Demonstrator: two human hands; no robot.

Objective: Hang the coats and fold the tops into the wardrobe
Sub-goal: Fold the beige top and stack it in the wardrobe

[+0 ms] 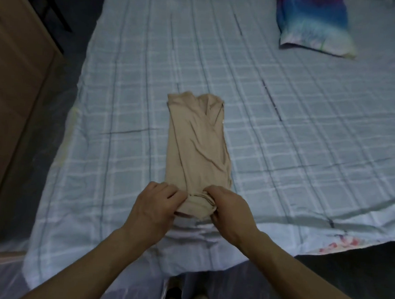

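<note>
Beige top (197, 142) lying in a long narrow strip on the bed (285, 122) — near end gripped by both hands.

Left hand (153, 207) and right hand (228, 210) curl round the bunched hem close to the bed's near edge. A blue pillow (313, 25) sits toward the far right corner — a wooden cabinet (14, 82) stands at the left.

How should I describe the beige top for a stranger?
Find the pale blue checked bedsheet. At its middle lies a narrow folded beige top, left hand and right hand gripping its near end. Unlike the blue-purple pillow, it is plain.
</note>
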